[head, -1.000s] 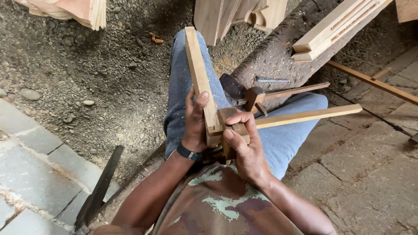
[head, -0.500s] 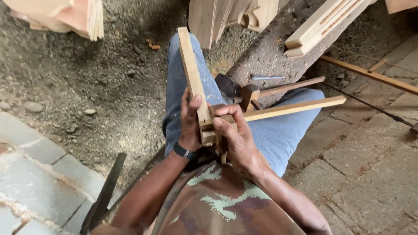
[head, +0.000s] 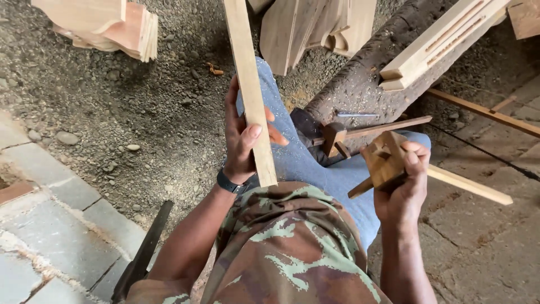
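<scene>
— What have you got in your fingers?

— My left hand (head: pixel 243 138) is wrapped round a long pale slat (head: pixel 251 95): thumb pressed on its near face, fingers curled round the far edge. The slat stands nearly on end over my left thigh, its lower end just above my camouflage shirt (head: pixel 281 247), its top running out of view.

— And the other hand?

— My right hand (head: pixel 404 188) grips a dark wooden gauge (head: pixel 384 164), fingers closed over the block, thumb against its side. A thin pale stem (head: pixel 469 186) runs out of the block to the right, above the paving. The two hands are well apart, gauge off the slat.

— What lies around you?

— A second gauge (head: pixel 334 138) lies by my knee against a rough log (head: pixel 360 84), and a small metal bit (head: pixel 351 115) rests on that log. Grooved pale rails (head: pixel 444 39) lean across the log. A stack of cut boards (head: pixel 112 28) sits on the gravel at upper left, more boards (head: pixel 304 31) stand ahead, and a dark bar (head: pixel 143 253) lies by my left elbow.
</scene>
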